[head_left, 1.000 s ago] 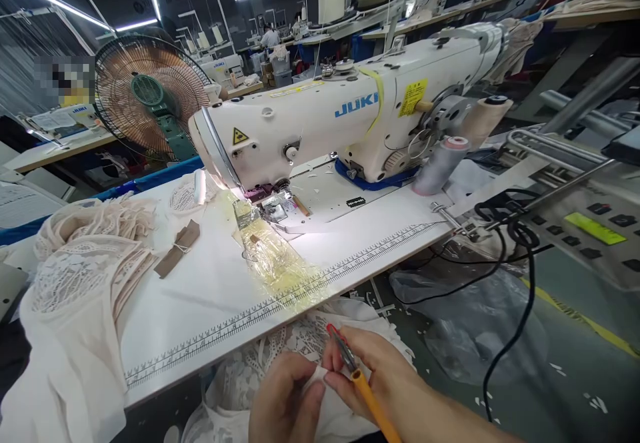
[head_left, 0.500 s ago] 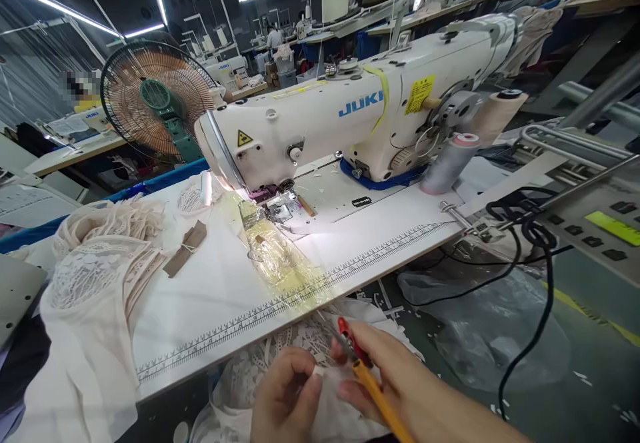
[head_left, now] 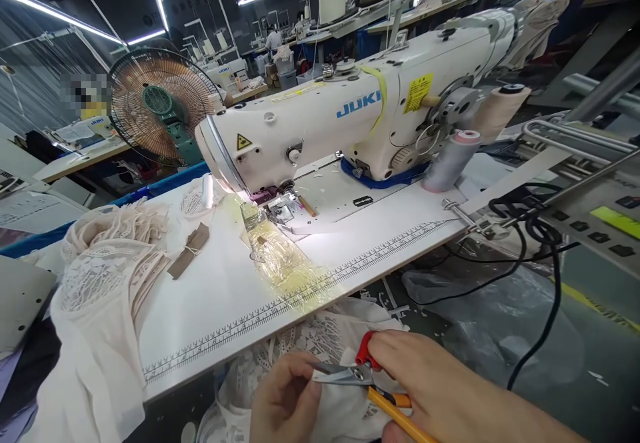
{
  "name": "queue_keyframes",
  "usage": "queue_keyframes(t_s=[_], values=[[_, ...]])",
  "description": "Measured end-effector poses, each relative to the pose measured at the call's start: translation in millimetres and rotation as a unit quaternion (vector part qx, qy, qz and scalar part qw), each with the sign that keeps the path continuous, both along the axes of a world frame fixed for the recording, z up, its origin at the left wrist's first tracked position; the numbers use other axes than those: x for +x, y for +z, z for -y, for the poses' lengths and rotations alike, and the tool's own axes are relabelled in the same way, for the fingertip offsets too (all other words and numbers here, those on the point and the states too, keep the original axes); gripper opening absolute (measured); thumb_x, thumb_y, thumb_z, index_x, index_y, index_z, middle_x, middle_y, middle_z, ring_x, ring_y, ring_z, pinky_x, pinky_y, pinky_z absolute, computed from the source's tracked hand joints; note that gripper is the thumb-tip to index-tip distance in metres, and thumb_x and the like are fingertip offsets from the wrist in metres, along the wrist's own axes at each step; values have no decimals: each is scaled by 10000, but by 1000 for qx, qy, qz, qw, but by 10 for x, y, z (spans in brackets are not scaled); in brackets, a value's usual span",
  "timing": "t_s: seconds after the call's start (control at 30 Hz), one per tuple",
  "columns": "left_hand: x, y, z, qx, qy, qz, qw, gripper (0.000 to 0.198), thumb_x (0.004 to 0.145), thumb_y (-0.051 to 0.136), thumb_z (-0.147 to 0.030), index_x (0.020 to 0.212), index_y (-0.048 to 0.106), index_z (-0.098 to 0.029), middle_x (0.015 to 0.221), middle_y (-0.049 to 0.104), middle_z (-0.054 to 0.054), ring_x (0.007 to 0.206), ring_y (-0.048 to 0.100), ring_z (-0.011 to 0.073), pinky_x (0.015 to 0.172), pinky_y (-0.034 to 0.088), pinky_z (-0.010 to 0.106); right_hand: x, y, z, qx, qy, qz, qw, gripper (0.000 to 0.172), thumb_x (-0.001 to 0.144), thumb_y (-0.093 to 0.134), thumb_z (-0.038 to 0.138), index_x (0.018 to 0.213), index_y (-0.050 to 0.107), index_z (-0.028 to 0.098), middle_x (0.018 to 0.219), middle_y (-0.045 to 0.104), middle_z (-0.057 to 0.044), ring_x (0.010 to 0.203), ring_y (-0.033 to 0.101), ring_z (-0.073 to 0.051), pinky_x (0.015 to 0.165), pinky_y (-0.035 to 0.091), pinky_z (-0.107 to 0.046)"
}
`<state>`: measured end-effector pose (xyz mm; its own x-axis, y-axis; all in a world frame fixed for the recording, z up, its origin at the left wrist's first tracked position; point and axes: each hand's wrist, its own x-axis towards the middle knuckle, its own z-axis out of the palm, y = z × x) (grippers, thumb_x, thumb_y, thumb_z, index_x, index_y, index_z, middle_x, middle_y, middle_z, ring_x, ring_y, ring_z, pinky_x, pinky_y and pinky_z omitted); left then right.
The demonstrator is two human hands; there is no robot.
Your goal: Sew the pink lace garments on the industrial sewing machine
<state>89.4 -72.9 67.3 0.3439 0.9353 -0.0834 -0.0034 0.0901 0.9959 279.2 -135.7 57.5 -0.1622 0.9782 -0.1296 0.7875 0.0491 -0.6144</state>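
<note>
Low in the head view, my left hand is closed, pinching a bit of the white lace garment in my lap. My right hand is closed on red-handled thread snips; their metal blades point left, right at my left fingertips. An orange pencil also lies in my right hand, sticking out toward the bottom edge. Both hands sit just below the front edge of the white sewing table.
A white JUKI sewing machine stands on the table, lamp lighting yellowed tape near the needle. Pale lace pieces pile at the left. A grey thread cone, black cables, a control panel at right; fan behind.
My right hand has turned the snips from pointing up to lying level, blades now aimed left at my left fingers. The view has shifted slightly left.
</note>
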Motion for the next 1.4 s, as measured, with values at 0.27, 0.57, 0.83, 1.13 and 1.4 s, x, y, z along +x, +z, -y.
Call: queue_keyframes(t_s=[0.27, 0.57, 0.83, 1.13, 1.4], values=[[27, 0, -5, -3, 28, 1, 1000, 331, 629, 754, -459, 619, 615, -159, 704, 619, 55, 690, 580, 176, 642, 478, 247, -18, 47, 3, -40, -7, 10, 999, 330, 616, 732, 346, 796, 523, 165, 847, 604, -87, 744, 566, -249, 648, 443, -340], [32, 5, -1, 23, 18, 0, 1000, 314, 667, 724, -455, 630, 601, -168, 697, 618, 51, 676, 578, 175, 629, 477, 250, -31, 23, 22, -17, -8, -6, 1000, 386, 590, 761, 413, 799, 536, 180, 811, 596, -61, 715, 562, -235, 617, 425, -316], [13, -17, -4, 24, 17, 0, 1000, 317, 662, 731, -450, 629, 604, -161, 693, 612, 54, 682, 576, 176, 636, 476, 252, -61, 35, -12, -21, -13, 0, 1000, 425, 548, 789, 427, 750, 502, 187, 771, 593, -58, 680, 563, -226, 595, 422, -306], [25, 8, -17, 26, 10, -13, 1000, 344, 668, 717, -479, 623, 592, -162, 687, 614, 57, 681, 578, 181, 632, 478, 259, -50, -7, 27, -5, -13, 6, 1000, 361, 592, 744, 401, 755, 495, 195, 777, 599, -63, 670, 561, -228, 579, 427, -314], [4, -14, -7, 13, 16, -22, 1000, 324, 671, 720, -458, 625, 602, -159, 723, 627, 58, 687, 577, 176, 633, 467, 249, -71, -52, 14, -44, -36, -14, 998, 426, 557, 774, 506, 632, 486, 201, 669, 576, -15, 615, 553, -198, 561, 412, -278]])
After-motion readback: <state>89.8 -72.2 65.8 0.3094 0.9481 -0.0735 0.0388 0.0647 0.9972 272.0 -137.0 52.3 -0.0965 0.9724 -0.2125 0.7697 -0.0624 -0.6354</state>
